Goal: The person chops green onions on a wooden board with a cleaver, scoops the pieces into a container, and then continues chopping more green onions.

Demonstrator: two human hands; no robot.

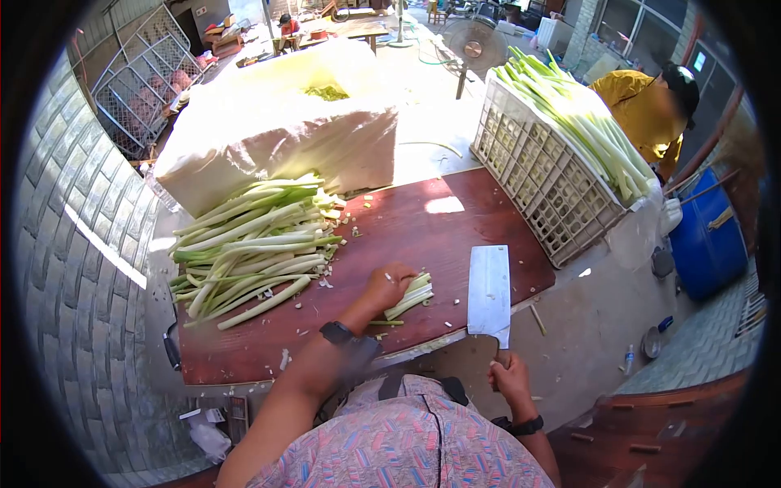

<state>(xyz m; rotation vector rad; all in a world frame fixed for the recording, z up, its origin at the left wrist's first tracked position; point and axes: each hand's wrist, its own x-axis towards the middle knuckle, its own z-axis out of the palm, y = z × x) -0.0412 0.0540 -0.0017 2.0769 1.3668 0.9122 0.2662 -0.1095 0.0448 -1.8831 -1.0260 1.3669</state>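
Note:
On the dark red board (390,220), my left hand (390,286) is closed over a small bundle of cut green onion stalks (411,296) near the front edge. My right hand (510,376) is wrapped round the handle of a wide cleaver (489,290), whose flat blade shows over the board's right part, apart from the bundle. A large heap of long green onions (252,244) lies on the board's left side. Small cut bits are scattered between the heap and my left hand.
A plastic crate (537,167) full of long green onions stands tilted at the board's back right. Behind the board is a large cloth-covered container (285,146). A person in yellow (630,102) bends beyond the crate, near a blue barrel (709,236). A fan (474,47) stands farther back.

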